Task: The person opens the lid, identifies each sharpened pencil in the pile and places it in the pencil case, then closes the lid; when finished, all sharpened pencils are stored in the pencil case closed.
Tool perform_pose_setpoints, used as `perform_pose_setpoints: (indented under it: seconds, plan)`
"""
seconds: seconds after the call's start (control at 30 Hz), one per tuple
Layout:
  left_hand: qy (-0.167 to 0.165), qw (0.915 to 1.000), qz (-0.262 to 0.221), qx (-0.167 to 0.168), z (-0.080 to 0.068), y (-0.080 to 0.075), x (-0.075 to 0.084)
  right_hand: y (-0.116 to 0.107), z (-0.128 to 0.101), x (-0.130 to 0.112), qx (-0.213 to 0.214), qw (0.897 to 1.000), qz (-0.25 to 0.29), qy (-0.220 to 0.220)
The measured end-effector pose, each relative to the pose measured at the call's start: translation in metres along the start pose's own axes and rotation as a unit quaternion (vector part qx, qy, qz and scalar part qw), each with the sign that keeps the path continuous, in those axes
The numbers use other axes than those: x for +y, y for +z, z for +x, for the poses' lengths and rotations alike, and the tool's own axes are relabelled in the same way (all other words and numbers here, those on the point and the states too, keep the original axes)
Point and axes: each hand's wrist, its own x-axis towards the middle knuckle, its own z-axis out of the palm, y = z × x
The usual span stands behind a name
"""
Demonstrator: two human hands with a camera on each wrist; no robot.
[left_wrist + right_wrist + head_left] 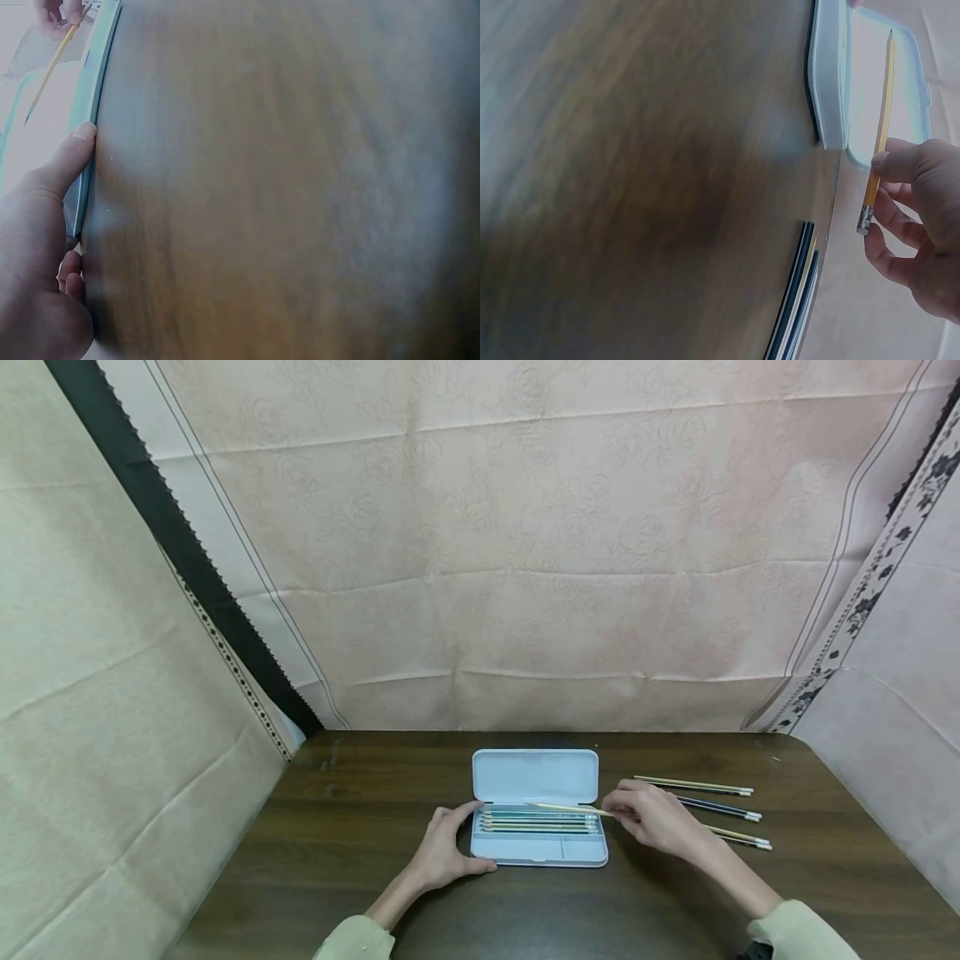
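Observation:
A light blue pencil case [535, 777] lies with its lid up on the table, several pencils [537, 821] side by side in its tray. My left hand [441, 852] holds the case's left end, thumb on the front edge and fingers at the back corner. In my right hand [651, 814], thumb and fingers pinch a yellow pencil [883, 127] near its eraser end. Its sharpened tip points left, over the open case. From the left wrist, the thumb [75, 146] shows against the case's side; most of the other fingers are hidden.
Right of the case lie loose pencils in small groups: yellow and dark ones [712, 788] at the back, dark ones [723, 810] in the middle, more [742, 837] nearer me. Pale cloth [525, 568] hangs behind and on both sides of the brown wooden table [337, 827].

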Motion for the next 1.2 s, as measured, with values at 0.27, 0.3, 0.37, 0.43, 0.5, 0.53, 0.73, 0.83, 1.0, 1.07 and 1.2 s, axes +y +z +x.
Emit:
perform_pose_setpoints:
  seconds: [0.27, 0.3, 0.37, 0.43, 0.5, 0.53, 0.73, 0.83, 1.0, 1.07, 1.2]
  plan:
    - [-0.004, 1.0000, 0.001, -0.001, -0.001, 0.000, 0.000, 0.007, 0.010, -0.010, -0.013, 1.000, 0.007, 0.006]
    - [-0.004, 1.0000, 0.001, 0.000, -0.001, 0.000, 0.000, 0.008, 0.012, -0.011, -0.015, 1.000, 0.007, 0.005]
    - [-0.003, 1.0000, 0.001, 0.000, -0.001, 0.000, 0.000, 0.010, 0.014, -0.013, -0.018, 1.000, 0.010, 0.003]
    - [-0.002, 1.0000, 0.001, 0.001, -0.001, 0.000, 0.000, 0.012, 0.016, -0.015, -0.023, 1.000, 0.016, 0.002]
    - [-0.002, 1.0000, 0.001, 0.002, 0.000, 0.000, 0.000, 0.013, 0.018, -0.017, -0.030, 0.999, 0.021, 0.004]
    - [-0.002, 1.0000, 0.001, 0.002, 0.000, 0.000, 0.000, 0.013, 0.019, -0.018, -0.033, 0.999, 0.024, 0.005]
    - [-0.001, 1.0000, -0.001, 0.004, -0.001, -0.001, 0.000, 0.020, 0.024, -0.023, -0.023, 0.999, 0.025, -0.012]
    - [-0.001, 1.0000, -0.002, 0.004, -0.001, -0.001, 0.000, 0.024, 0.027, -0.025, -0.014, 0.999, 0.024, -0.030]
    - [-0.002, 1.0000, -0.003, 0.001, 0.000, -0.001, 0.000, 0.028, 0.032, -0.029, -0.017, 0.999, 0.025, -0.041]
    - [-0.003, 1.0000, -0.004, 0.000, 0.000, -0.001, 0.000, 0.028, 0.033, -0.030, -0.019, 0.998, 0.030, -0.042]
    - [0.000, 1.0000, -0.004, 0.002, 0.000, -0.001, 0.000, 0.030, 0.036, -0.033, -0.023, 0.998, 0.037, -0.045]
